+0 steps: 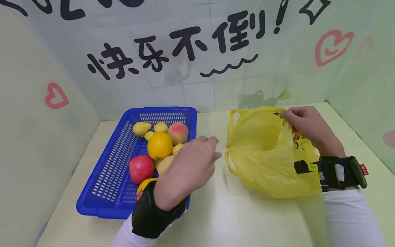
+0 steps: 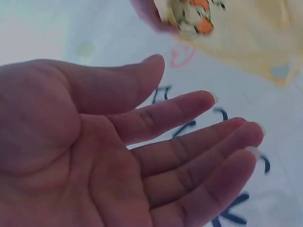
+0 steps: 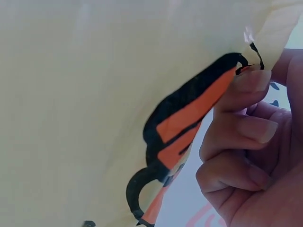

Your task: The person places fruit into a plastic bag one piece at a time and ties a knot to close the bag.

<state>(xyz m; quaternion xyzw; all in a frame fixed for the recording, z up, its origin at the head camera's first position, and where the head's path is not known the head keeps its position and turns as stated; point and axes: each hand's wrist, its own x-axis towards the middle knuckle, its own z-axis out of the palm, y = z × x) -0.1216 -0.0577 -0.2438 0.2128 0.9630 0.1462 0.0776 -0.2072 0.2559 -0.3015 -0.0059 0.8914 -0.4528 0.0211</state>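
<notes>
Right of basket (image 1: pixel 108 211): my right hand (image 1: pixel 311 127) pinches yellow bag (image 1: pixel 265 164). Over basket's right edge: my left hand (image 1: pixel 191 163), fingers outstretched.

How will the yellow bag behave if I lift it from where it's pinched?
The yellow bag is probably floppy and light, since its thin plastic looks wrinkled. Lifted by the right hand, it would likely sag or fold, since only one edge is pinched.

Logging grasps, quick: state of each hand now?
Left hand: open, holding nothing.
Right hand: closed, pinching the bag by its edge.
</notes>
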